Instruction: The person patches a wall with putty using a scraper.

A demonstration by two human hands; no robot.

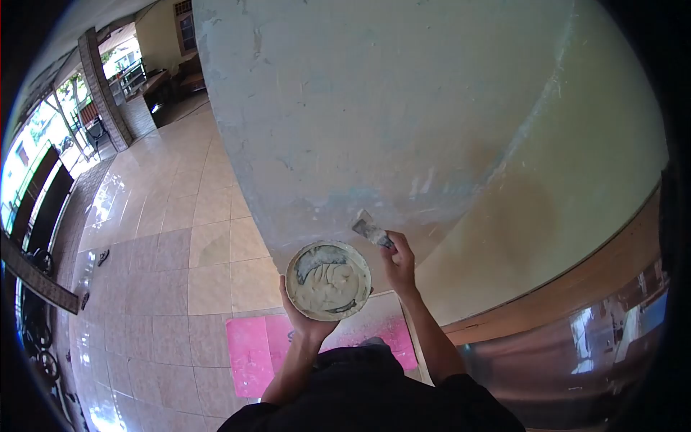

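Grey-white filler paste sits in a round bowl [328, 280], half scraped, with swirl marks and a dark streak of bare bottom showing near the upper rim. Left hand [308, 320] cups the bowl from underneath — fingers wrapped up around the lower edge, grip clamped on it, bowl held level in front of the chest, just below the wall.

Right hand [400, 263] is closed around the handle of a putty knife [372, 231]. The blade is smeared with paste and points up and left, its tip touching or just off the wall [403, 108] — can't tell which. Knife sits just beside the bowl's upper right rim, apart from it.

Wall surface is patchy: pale grey skim coat with scuffs and blue-grey blotches on the left part, bare cream paint to the right, with a rough diagonal boundary between them.

Below the hands, a pink sheet [248, 349] lies flat on the tiled floor [180, 237] at the wall's base, dusted with white. Both forearms are bare; a dark sleeve [360, 396] fills the bottom of the view. Floor tiles are glossy beige and run off to an open porch with a brick pillar [101, 86] at far left.
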